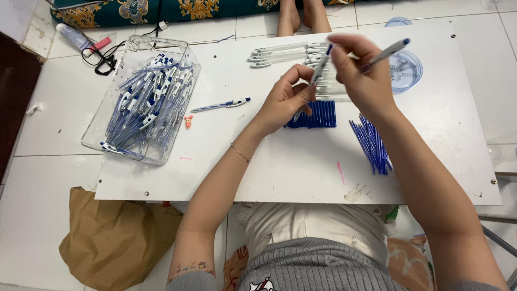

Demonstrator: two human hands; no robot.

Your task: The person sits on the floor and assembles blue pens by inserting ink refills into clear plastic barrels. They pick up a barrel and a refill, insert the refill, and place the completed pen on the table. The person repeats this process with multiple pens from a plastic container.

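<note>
My left hand [285, 99] grips a clear pen barrel with a blue tip [320, 67], held upright over the white board [226, 161]. My right hand [363, 73] pinches a pen part with a blue tip [386, 54], raised and tilted to the right. Under my hands lies a row of dark blue grip sleeves [315, 115]. A fan of blue ink refills [370, 143] lies to the right of it. Clear pen barrels [280, 53] lie in a row at the far edge.
A clear plastic tray [142, 97] full of finished blue-and-white pens sits at the left. One finished pen [221, 105] lies loose beside it. A round clear lid with small springs [405, 70] is at the far right. A brown paper bag [116, 242] lies on the floor.
</note>
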